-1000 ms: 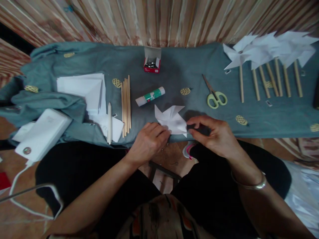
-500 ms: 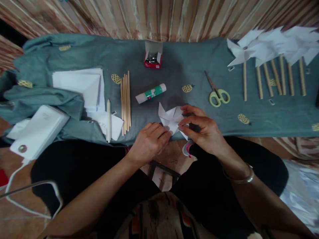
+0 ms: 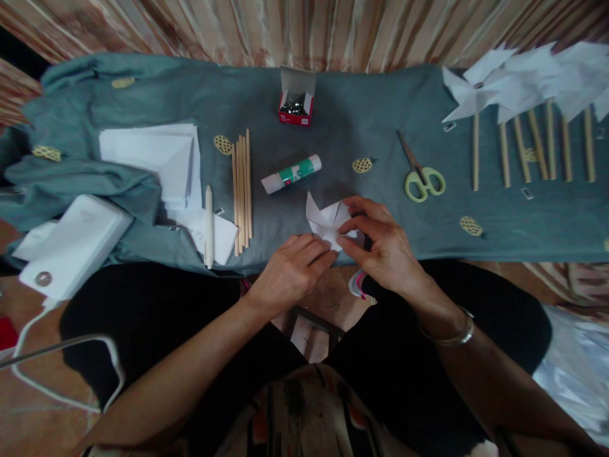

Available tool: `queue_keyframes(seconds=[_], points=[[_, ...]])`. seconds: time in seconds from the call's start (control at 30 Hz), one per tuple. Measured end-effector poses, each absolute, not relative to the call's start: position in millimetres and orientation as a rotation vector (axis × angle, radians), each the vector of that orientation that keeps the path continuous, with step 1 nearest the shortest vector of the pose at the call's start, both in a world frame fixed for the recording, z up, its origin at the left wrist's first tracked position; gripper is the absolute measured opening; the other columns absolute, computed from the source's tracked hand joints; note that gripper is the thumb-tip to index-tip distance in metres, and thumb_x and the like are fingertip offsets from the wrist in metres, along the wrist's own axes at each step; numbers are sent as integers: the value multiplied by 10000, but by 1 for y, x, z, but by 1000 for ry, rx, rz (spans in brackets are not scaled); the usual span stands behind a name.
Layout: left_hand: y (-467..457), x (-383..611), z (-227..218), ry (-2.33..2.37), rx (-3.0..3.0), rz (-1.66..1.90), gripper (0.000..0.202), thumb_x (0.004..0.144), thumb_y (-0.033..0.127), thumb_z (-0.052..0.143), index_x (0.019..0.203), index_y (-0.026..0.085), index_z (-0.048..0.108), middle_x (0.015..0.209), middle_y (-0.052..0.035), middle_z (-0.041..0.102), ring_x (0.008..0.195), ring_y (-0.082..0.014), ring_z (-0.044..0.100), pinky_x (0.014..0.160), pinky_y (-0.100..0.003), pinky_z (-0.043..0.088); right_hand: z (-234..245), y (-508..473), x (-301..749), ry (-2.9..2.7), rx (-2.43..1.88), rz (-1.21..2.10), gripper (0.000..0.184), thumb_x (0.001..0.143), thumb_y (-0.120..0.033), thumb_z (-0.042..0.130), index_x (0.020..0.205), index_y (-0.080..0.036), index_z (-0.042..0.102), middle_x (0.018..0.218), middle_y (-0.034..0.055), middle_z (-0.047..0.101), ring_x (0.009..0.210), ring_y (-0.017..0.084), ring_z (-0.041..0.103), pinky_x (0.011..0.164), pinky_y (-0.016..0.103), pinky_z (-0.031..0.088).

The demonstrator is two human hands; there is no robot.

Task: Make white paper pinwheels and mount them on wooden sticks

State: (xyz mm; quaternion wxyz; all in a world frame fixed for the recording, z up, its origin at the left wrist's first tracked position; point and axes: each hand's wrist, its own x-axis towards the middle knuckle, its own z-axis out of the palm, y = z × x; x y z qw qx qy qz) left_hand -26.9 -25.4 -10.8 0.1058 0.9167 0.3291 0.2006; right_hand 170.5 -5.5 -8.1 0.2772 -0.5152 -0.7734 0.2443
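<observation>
A white folded paper pinwheel (image 3: 326,219) lies at the near edge of the table on the teal cloth (image 3: 361,101). My left hand (image 3: 290,270) pinches its near left part, fingers curled. My right hand (image 3: 383,244) is closed over its right side, thumb and fingers pressing folded flaps toward the middle. A glue stick (image 3: 291,174) lies just beyond the paper. Several wooden sticks (image 3: 242,187) lie to the left of my hands.
A red box of clips (image 3: 295,105) stands open at the back. Green scissors (image 3: 421,174) lie to the right, finished white pinwheels on sticks (image 3: 523,108) at far right. White paper sheets (image 3: 152,162), a white stick (image 3: 208,222) and a white device (image 3: 71,244) sit left.
My right hand has moved left and up over the paper, folding its right flaps inward. The pinwheel looks smaller and more covered. My left hand has barely shifted.
</observation>
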Motion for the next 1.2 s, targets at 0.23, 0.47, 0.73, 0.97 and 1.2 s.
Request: queue_keyframes(seconds=[0.23,0.47,0.73,0.97,1.2], points=[[-26,-27,-12,971,2684,603,183,927,140,482,1054,120,611,925,-81,658,877,-188,579,740,-327,490,-10,-5,171,-2055,-1378,673,47,819,-254,628,851,-228,650,1247,78,579,1076,259,573,946,471,467],[-25,-26,-11,973,2680,630,173,921,131,489,1041,103,611,916,-79,664,849,-186,571,733,-327,505,-10,-5,170,-2055,-1381,671,36,817,-244,622,831,-227,652,1237,74,583,1074,257,574,947,463,464],[-26,-26,-13,980,2670,612,186,924,138,484,1063,110,605,932,-72,658,844,-181,568,736,-321,512,-10,-4,168,-2061,-1382,681,31,815,-223,620,824,-231,649,1242,70,582,1073,257,572,945,461,464],[-26,-26,-14,984,2651,628,183,920,140,494,1061,102,604,933,-76,660,846,-181,566,737,-321,516,-11,-5,168,-2083,-1369,655,60,829,-220,615,869,-233,658,1256,62,564,1076,246,564,950,451,471],[-26,-25,-14,991,2648,624,177,921,135,488,1044,104,613,932,-76,661,858,-179,574,748,-318,521,-12,-8,168,-2148,-1346,572,153,868,-217,574,975,-266,672,1298,30,513,1103,234,537,958,439,475]])
